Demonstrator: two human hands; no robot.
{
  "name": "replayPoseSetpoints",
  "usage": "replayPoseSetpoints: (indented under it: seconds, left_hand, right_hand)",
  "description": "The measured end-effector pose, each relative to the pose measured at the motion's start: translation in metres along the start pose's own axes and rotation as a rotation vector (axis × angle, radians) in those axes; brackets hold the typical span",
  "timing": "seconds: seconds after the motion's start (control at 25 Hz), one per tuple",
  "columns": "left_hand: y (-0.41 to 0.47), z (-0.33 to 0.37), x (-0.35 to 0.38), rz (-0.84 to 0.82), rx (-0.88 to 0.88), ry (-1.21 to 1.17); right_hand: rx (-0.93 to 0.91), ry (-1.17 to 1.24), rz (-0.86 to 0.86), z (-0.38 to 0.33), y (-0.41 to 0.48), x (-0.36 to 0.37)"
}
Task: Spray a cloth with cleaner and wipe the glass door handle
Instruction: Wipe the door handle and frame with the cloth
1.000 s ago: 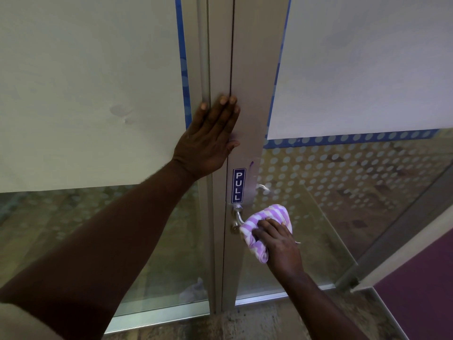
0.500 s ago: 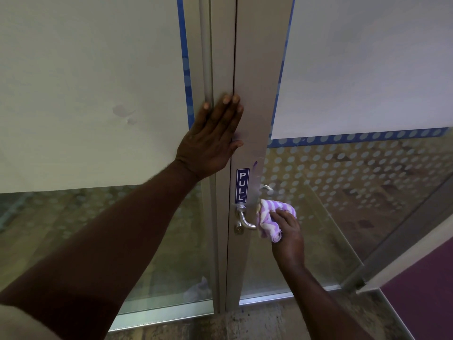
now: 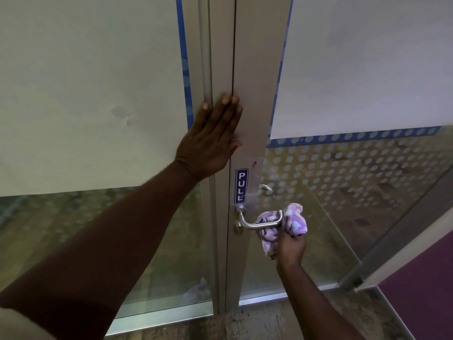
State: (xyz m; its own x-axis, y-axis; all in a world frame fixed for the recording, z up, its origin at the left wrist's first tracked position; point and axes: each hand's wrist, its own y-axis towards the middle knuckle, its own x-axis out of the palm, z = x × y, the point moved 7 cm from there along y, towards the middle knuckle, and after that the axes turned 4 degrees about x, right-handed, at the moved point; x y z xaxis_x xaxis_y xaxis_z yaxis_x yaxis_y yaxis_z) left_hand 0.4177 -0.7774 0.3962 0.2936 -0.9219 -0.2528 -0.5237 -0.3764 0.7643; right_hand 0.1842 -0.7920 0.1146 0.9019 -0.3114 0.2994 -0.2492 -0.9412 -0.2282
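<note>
Head view shows the left hand (image 3: 210, 141) pressed flat against the metal door frame (image 3: 255, 94), fingers straight and together, holding nothing, above the blue PULL sign (image 3: 241, 185). Lower down, the right hand (image 3: 291, 249) has its fingers curled shut around a bunched purple-and-white striped cloth (image 3: 291, 222), which sits against the outer tip of the lever door handle (image 3: 259, 223); the bar of the handle crosses in front of part of the cloth, so the fabric seems to lie behind and around the end. In my judgement the wipe is under way at the handle's far end. The risks from here: pushing down on the lever could release the latch and let the door swing, which the bracing left hand appears meant to prevent; the cloth could slip off the tip and leave the stem near the rose unwiped; and a loose tail of fabric hanging below the hand could snag on the lever. Hard to make out: whether the cloth is damp, how much of the handle is already clean, and any spray bottle, which is not in view. A second handle (image 3: 266, 188) shows only faintly through the dotted glass (image 3: 355, 180), and the right fingertips are hidden in the fabric.
</note>
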Motion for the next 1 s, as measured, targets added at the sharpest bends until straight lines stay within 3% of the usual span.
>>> replayPoseSetpoints:
  seconds: [0.12,0.44,1.0]
  left_hand:
    - [0.000,0.000,-0.001,0.013,-0.002,-0.005]
    - [0.000,0.000,0.000,0.007,-0.011,-0.027]
    - [0.001,0.000,-0.006,0.000,0.006,-0.097]
  right_hand:
    - [0.151,0.062,0.091,0.021,-0.001,-0.008]
    - [0.352,0.281,0.063,0.040,-0.022,0.011]
    - [0.415,0.091,-0.092,0.043,-0.074,0.000]
